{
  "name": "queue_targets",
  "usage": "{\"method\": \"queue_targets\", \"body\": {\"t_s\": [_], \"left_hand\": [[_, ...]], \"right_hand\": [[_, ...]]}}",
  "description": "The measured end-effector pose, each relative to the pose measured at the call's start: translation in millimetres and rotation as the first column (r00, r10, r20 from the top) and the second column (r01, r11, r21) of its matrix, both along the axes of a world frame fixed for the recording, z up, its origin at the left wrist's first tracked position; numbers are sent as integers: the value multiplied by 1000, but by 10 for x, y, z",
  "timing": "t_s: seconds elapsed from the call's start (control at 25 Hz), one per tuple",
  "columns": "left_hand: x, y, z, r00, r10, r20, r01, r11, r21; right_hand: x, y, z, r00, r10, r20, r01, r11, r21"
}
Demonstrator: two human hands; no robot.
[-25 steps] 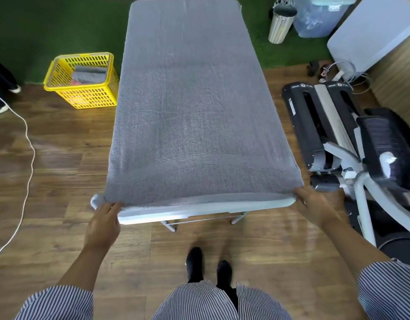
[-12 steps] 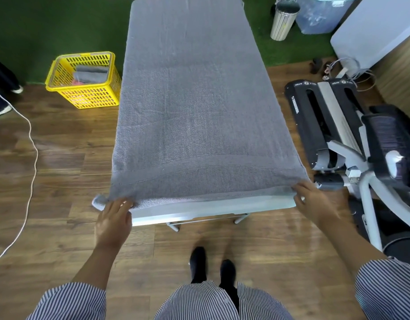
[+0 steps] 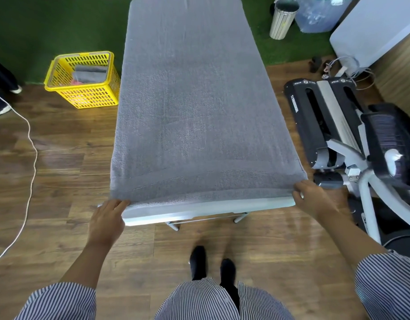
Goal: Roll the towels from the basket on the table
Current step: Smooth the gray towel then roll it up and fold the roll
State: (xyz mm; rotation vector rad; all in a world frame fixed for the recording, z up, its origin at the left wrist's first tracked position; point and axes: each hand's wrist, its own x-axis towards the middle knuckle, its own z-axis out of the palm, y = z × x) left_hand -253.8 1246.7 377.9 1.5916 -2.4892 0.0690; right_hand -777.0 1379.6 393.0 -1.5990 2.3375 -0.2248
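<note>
A grey towel point(image 3: 199, 107) lies spread flat over the whole table point(image 3: 206, 210), and the person stands at the near end with a hand at each near corner. The left hand point(image 3: 107, 219) has its fingers laid fairly straight along the left corner, their tips at the hem; whether they pinch the cloth or only touch it cannot be told from here. The right hand point(image 3: 311, 196) has its fingers curled on the right corner, apparently gripping the hem.

The risk, as it looks: the two corners start unevenly. If one hand turns the hem sooner or tighter than the other, the roll would run crooked and cone out to one side. The near hem sits right on the table's front edge, so a loose hold could let it slip off toward the floor.

There is long open towel ahead to roll into. Sideways it is tighter: the cloth reaches both long edges of the table, and an exercise machine point(image 3: 342, 132) stands close by the right elbow. On the left floor, well apart, the yellow basket point(image 3: 83, 98) holds more folded towels, and a white cable point(image 3: 29, 158) trails near it.
</note>
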Motion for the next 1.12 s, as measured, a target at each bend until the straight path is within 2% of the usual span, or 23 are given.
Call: {"method": "queue_targets", "body": {"t_s": [0.16,0.28,0.36,0.44,0.56,0.8,1.0,1.12], "left_hand": [[-110,-8,33,996,94,-3,-94,995,-26],[-212,32,33,994,99,-39,-102,991,-84],[-229,62,26,991,102,-91,-107,993,-48],[-236,85,18,989,103,-105,-106,994,-16],[-249,78,7,992,75,-101,-77,997,-13],[-253,69,-50,983,142,-112,-134,988,75],[-224,21,-121,976,110,-188,-93,991,96],[-169,38,-23,999,7,-47,-3,996,94]], "right_hand": [[2,-85,25,998,-29,-55,33,997,64],[52,-63,15,970,165,-177,-158,986,56],[71,-20,1,991,95,-92,-99,994,-44],[101,-4,28,999,32,-37,-35,996,-79],[94,-4,20,999,36,-25,-37,997,-64],[117,-82,45,998,30,-52,-31,999,-26],[89,-46,57,997,1,-82,0,1000,14],[49,-7,4,993,-13,-114,14,1000,12]]}}
